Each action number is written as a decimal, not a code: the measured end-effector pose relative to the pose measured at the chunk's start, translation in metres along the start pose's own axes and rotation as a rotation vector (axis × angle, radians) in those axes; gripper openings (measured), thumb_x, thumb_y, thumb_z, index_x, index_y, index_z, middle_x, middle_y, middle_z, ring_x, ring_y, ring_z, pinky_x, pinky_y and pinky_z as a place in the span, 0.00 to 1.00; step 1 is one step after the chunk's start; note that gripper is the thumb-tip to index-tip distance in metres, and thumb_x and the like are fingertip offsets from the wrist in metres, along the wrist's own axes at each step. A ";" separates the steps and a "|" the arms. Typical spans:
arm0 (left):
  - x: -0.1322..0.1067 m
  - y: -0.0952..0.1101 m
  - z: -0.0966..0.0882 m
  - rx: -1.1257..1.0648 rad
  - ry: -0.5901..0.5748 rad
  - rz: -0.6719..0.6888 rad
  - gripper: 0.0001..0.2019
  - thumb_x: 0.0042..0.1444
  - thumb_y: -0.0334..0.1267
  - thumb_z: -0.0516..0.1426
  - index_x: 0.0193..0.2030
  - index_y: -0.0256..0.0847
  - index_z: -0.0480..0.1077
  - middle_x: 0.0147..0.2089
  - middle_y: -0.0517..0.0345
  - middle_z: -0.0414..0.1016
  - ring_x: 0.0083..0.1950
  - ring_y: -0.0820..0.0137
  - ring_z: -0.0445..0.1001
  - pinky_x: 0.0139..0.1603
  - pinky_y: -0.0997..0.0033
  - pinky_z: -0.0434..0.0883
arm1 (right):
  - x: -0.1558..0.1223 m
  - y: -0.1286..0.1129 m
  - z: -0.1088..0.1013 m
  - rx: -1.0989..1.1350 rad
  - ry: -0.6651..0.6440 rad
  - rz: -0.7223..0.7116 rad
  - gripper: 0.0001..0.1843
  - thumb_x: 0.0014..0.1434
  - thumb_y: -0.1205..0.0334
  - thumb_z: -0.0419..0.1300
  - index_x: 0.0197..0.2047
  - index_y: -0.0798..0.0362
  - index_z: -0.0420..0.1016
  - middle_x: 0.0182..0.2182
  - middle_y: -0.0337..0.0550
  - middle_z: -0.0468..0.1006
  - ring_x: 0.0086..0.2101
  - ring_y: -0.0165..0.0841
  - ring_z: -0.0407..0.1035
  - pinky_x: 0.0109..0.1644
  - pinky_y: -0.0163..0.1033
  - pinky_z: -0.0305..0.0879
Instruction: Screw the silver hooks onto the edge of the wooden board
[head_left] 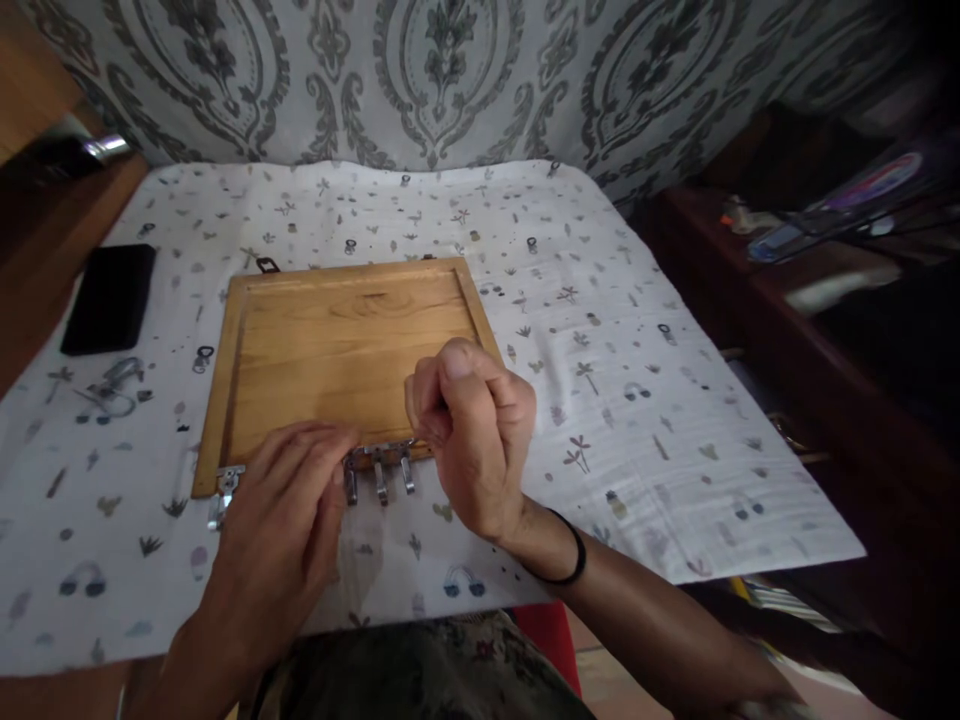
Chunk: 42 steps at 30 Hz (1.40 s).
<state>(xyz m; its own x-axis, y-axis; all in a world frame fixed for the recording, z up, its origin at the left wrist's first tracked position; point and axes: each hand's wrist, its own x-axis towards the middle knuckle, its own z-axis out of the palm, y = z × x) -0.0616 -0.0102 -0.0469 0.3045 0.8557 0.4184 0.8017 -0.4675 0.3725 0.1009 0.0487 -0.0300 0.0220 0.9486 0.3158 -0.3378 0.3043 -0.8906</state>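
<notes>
A shallow wooden board with a raised frame lies on a white printed cloth. Along its near edge runs a metal hook rail, with several hooks pointing toward me. My left hand lies over the middle of this rail, fingers bent and held together at the edge, hiding part of the metal. The rail's left end shows beside the knuckles. My right hand is closed in a fist above the board's near right corner, thumb on top. Whatever it grips is hidden inside the fingers.
Left of the board are a black phone-like slab and a small clear bag. The cloth covers the table up to a patterned wall. A dark red shelf with cluttered items stands at right.
</notes>
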 end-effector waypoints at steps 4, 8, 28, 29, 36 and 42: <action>0.000 -0.001 0.006 0.080 -0.085 0.122 0.12 0.71 0.33 0.52 0.56 0.38 0.73 0.50 0.47 0.81 0.56 0.51 0.74 0.58 0.44 0.72 | 0.000 0.001 0.000 -0.024 -0.002 0.009 0.24 0.74 0.54 0.53 0.24 0.49 0.62 0.21 0.36 0.60 0.24 0.30 0.57 0.27 0.37 0.54; 0.000 0.001 0.013 0.115 -0.102 0.154 0.15 0.71 0.41 0.54 0.57 0.37 0.73 0.52 0.45 0.81 0.56 0.50 0.73 0.59 0.42 0.71 | 0.001 0.002 0.000 -0.048 0.027 0.015 0.24 0.73 0.52 0.53 0.24 0.49 0.62 0.21 0.36 0.60 0.24 0.30 0.55 0.26 0.37 0.53; 0.014 0.007 0.017 0.255 -0.176 0.231 0.12 0.69 0.37 0.55 0.51 0.35 0.77 0.50 0.44 0.80 0.55 0.48 0.74 0.60 0.38 0.67 | 0.000 0.002 -0.001 -0.055 0.036 0.006 0.24 0.73 0.54 0.53 0.24 0.49 0.62 0.21 0.36 0.60 0.25 0.31 0.59 0.28 0.38 0.57; 0.015 0.007 0.016 0.255 -0.184 0.232 0.11 0.69 0.36 0.55 0.51 0.35 0.77 0.50 0.43 0.80 0.55 0.48 0.74 0.60 0.37 0.67 | -0.001 0.001 -0.001 -0.049 0.022 0.000 0.24 0.73 0.55 0.53 0.24 0.49 0.62 0.21 0.36 0.60 0.25 0.31 0.59 0.29 0.38 0.58; 0.014 0.005 0.015 0.242 -0.184 0.224 0.13 0.69 0.37 0.55 0.52 0.34 0.78 0.52 0.39 0.80 0.57 0.47 0.75 0.61 0.36 0.68 | -0.002 -0.003 -0.003 -0.055 0.040 0.001 0.25 0.72 0.48 0.56 0.24 0.48 0.59 0.21 0.36 0.60 0.24 0.30 0.58 0.26 0.37 0.56; 0.013 0.004 0.017 0.217 -0.186 0.193 0.14 0.70 0.39 0.55 0.51 0.34 0.78 0.54 0.37 0.79 0.59 0.46 0.75 0.62 0.35 0.68 | 0.000 -0.004 -0.002 -0.043 0.066 -0.008 0.25 0.71 0.48 0.57 0.24 0.49 0.59 0.20 0.35 0.59 0.22 0.28 0.56 0.23 0.37 0.53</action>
<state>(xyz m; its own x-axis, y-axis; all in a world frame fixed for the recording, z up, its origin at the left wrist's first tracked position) -0.0456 0.0029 -0.0536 0.5334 0.7914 0.2986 0.8050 -0.5834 0.1081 0.1038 0.0477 -0.0267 0.0872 0.9493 0.3021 -0.2969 0.3142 -0.9017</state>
